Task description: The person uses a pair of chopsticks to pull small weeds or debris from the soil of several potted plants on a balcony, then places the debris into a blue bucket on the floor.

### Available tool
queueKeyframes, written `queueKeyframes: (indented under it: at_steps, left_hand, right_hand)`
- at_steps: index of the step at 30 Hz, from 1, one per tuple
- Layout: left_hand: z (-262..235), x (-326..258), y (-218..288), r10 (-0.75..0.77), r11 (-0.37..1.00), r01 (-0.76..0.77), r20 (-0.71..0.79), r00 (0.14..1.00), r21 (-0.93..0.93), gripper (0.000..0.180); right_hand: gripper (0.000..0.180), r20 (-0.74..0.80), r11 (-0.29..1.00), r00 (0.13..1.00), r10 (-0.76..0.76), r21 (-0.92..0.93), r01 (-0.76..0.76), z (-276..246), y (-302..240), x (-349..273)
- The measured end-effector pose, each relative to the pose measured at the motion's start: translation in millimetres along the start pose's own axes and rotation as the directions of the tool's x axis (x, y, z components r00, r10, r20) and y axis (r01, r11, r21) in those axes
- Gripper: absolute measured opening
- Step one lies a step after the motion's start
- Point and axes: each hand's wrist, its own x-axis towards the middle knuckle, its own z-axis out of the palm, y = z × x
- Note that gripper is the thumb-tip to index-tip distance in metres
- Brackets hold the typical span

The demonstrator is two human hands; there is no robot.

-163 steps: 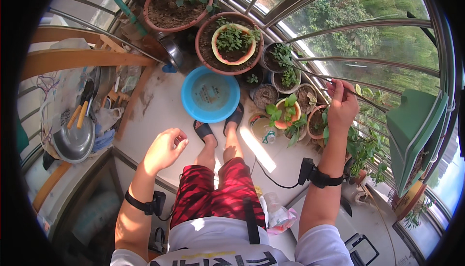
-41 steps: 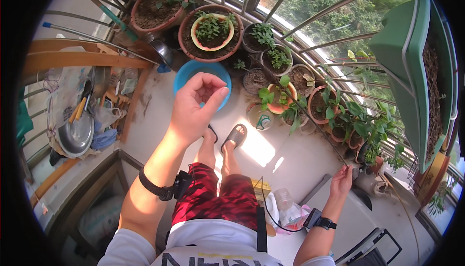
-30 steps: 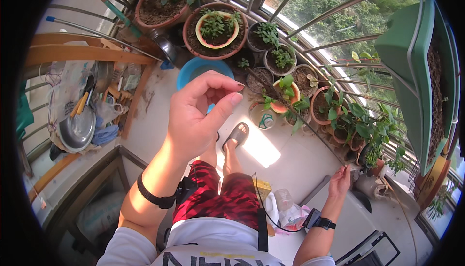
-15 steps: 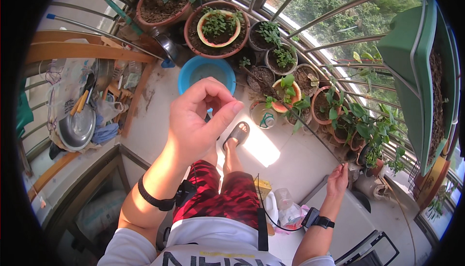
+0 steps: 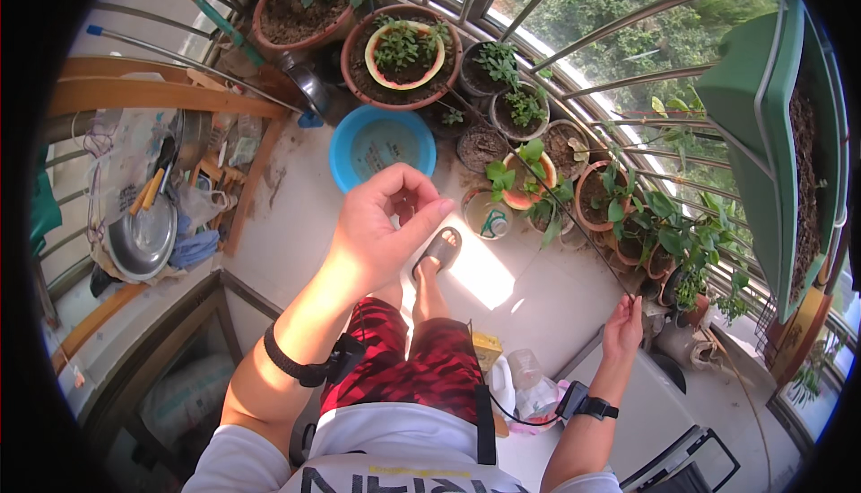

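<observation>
My left hand [image 5: 381, 224] hovers over the floor just short of the blue basin [image 5: 341, 157]. Its fingers curl in toward the thumb, and whatever they may hold is hidden or too small to make out. Off to the right, my right hand [image 5: 621, 330] pinches the near end of a long, thin dark stick [image 5: 587, 240]. The stick slants away up and left, passing above the small potted plants toward the large round pot [image 5: 421, 103]. Shallow water seems to lie in the basin.
Potted plants [image 5: 520, 109] line the railing, with a clear plastic tub [image 5: 489, 215] beside them. A green planter [image 5: 762, 134] hangs at the right. Wooden shelving [image 5: 161, 95] with a metal pan lid [image 5: 143, 237] stands left. Bottles and bags [image 5: 529, 390] sit by my legs.
My left hand has drawn back toward me and down, its thumb slightly farther from the fingers. The stick's far part has swung away and to the right; my right hand has barely shifted.
</observation>
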Motion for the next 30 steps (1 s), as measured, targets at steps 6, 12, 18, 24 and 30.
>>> queueKeyframes:
  at_steps: [6,12,18,24,30]
  left_hand:
    - [-16.8,-4.3,-12.4,-0.119,0.972,0.116,0.002,0.993,0.205,0.013]
    - [-31.3,-12.7,-30.9,-0.167,0.968,0.166,-0.012,0.986,0.19,0.014]
    - [-48.2,-23.4,-45.6,-0.197,0.964,0.202,-0.046,0.979,0.172,0.015]
    - [-67.5,-28.8,-44.6,-0.211,0.962,0.221,-0.078,0.974,0.158,0.014]
    - [-92.1,-29.4,-48.8,-0.246,0.963,0.252,-0.072,0.967,0.093,0.014]
  right_hand:
    - [0.03,-0.033,0.954,0.979,-0.201,-0.236,0.188,50.3,13.3,15.6]
    - [0.033,0.151,0.805,0.928,-0.342,-0.462,0.372,146.0,30.9,31.5]
    - [0.033,0.445,0.519,0.8,-0.403,-0.609,0.6,237.6,54.4,42.2]
    - [0.026,0.54,0.438,0.731,-0.418,-0.585,0.683,279.1,70.7,51.5]
    - [0.022,0.6,0.27,0.704,-0.38,-0.656,0.704,292.9,79.9,53.6]
